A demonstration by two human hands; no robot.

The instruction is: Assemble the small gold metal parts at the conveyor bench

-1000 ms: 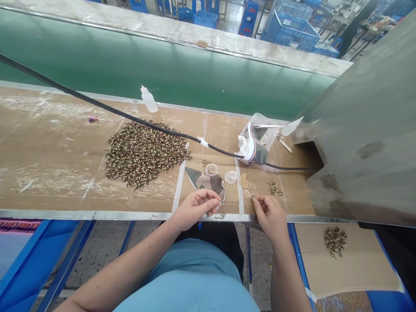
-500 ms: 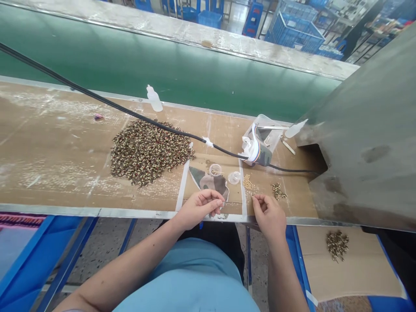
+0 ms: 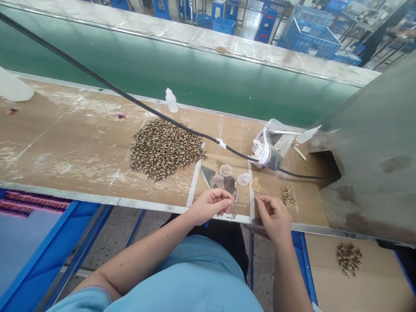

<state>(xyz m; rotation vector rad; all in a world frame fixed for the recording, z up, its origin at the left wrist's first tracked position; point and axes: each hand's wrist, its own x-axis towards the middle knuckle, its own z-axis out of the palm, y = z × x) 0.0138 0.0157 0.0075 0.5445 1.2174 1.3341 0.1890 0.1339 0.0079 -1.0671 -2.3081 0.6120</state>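
Note:
My left hand (image 3: 213,204) hovers at the near edge of the camouflage cloth scrap (image 3: 221,183), thumb and fingertips pinched together. Whatever it may hold is too small to make out. Over the tape strip, my right hand (image 3: 275,218) is also closed in a pinch, its contents indistinct. Just beyond its fingertips lies a patch of tiny gold beads (image 3: 256,185). To the right of them is a small cluster of curved gold-and-dark pieces (image 3: 287,196). A small clear cup (image 3: 225,170) with a thin stick in it stands on the cloth, beside another clear shallow dish (image 3: 243,179).
A large heap of curved small pieces (image 3: 165,149) covers the bench's middle left. A black cable (image 3: 143,105) crosses above. Behind stand a white squeeze bottle (image 3: 171,101) and a clear bin (image 3: 274,125). A metal panel (image 3: 373,164) bounds the right; more pieces (image 3: 349,259) lie lower right.
My view has turned left, so the bench and its things sit further right, and a white container appears at the far left. Both hands keep nearly the same pinched pose.

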